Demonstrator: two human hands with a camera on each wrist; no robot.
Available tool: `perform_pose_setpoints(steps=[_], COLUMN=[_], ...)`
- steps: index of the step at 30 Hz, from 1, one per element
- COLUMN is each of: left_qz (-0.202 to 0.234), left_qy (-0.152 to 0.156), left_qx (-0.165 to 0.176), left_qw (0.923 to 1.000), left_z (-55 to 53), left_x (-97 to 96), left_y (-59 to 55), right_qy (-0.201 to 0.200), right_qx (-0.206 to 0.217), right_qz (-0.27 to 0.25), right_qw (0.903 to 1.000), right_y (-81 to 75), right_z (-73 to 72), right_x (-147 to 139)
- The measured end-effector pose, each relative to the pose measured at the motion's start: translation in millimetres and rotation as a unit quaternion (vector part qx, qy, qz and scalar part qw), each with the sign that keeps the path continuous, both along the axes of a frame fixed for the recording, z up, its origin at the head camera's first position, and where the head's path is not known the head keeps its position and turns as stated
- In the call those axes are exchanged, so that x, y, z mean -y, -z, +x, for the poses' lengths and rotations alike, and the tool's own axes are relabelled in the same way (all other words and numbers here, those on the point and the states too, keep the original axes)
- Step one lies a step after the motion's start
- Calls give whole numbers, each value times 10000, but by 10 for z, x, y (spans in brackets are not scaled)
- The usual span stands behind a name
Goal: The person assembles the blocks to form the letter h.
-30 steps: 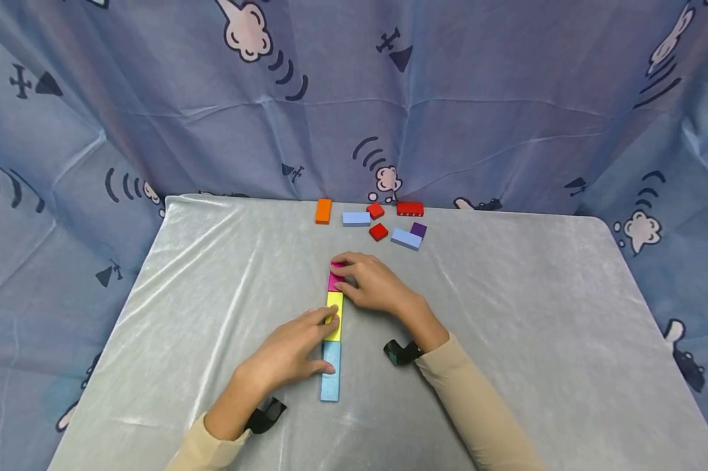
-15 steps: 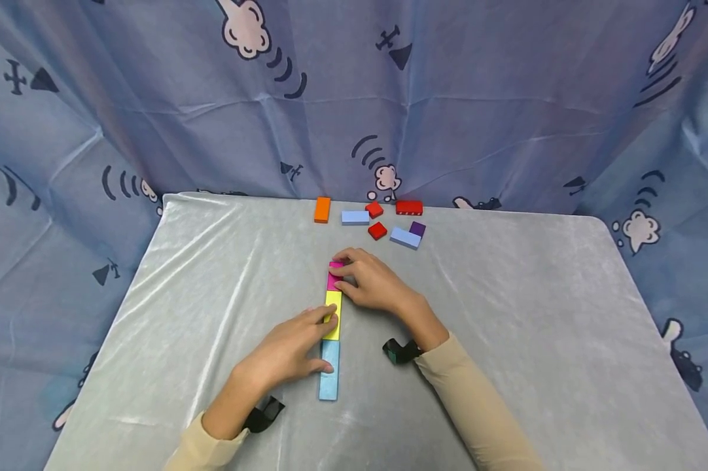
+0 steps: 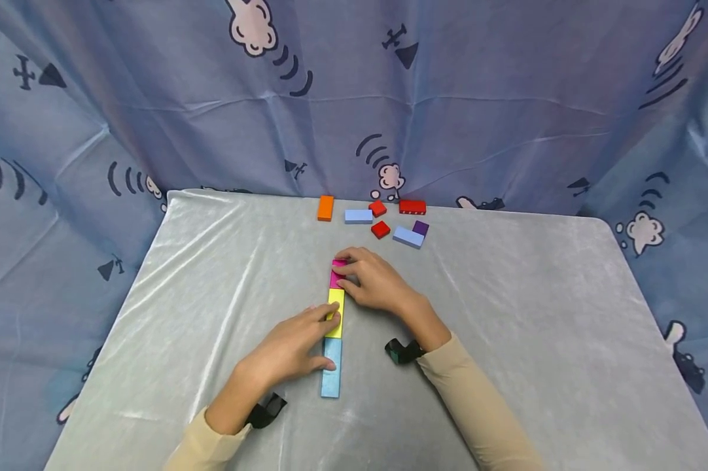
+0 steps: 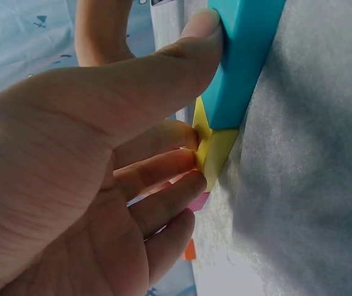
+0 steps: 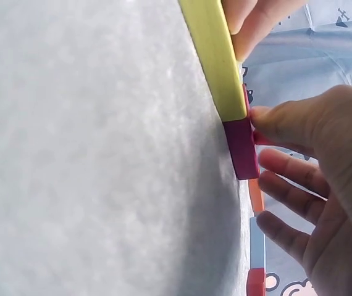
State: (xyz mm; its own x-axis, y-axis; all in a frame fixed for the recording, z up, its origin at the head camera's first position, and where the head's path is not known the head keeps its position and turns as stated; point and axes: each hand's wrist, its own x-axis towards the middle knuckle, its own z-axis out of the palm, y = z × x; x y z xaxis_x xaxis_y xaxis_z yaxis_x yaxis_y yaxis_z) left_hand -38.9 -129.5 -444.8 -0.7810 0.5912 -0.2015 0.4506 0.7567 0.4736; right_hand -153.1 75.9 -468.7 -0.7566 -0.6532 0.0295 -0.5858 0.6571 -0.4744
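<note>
The pink block (image 5: 242, 151) sits at the far end of a straight row on the surface (image 3: 507, 314), its near end meeting the yellow block (image 5: 215, 61), and the blue block (image 3: 332, 383) continues the line toward me. My right hand (image 3: 376, 280) rests its thumb and fingertips on the pink block, loosely spread rather than pinching. My left hand (image 3: 295, 343) lies from the left, fingers relaxed on the yellow block, thumb on the blue. I take this step to be steadying and squaring the joins; a next move seems to call for light, even pressure, so the row doesn't bend.

Farther off are an orange block (image 3: 326, 208), two pale blue blocks (image 3: 358, 216), two small red blocks (image 3: 380, 229), a long red block (image 3: 413, 207) and a purple block (image 3: 421, 227). Creased silvery cloth covers the surface; beyond its far edge hangs a blue patterned curtain (image 3: 477, 78).
</note>
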Motion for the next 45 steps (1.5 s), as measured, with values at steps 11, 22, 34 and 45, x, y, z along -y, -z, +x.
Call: perform_pose_setpoints(steps=[11, 22, 34, 45], left_qz=[-2, -37, -57, -13], left_qy=[14, 54, 94, 44], left_qx=[1, -22, -34, 75], left_qw=[10000, 10000, 9999, 10000], left_z=[8, -17, -26, -23], left_x=[0, -6, 11, 15], left_y=[3, 3, 9, -6], right_qy=[26, 281, 41, -176], right_qx=[-259, 0, 379, 349], right_qz=[-219, -403, 169, 216], right_qw=[9994, 9988, 9991, 9990], right_y=[-3, -49, -75, -79], right_z=[-28, -108, -180, -187], right_x=[-69, -88, 10, 49])
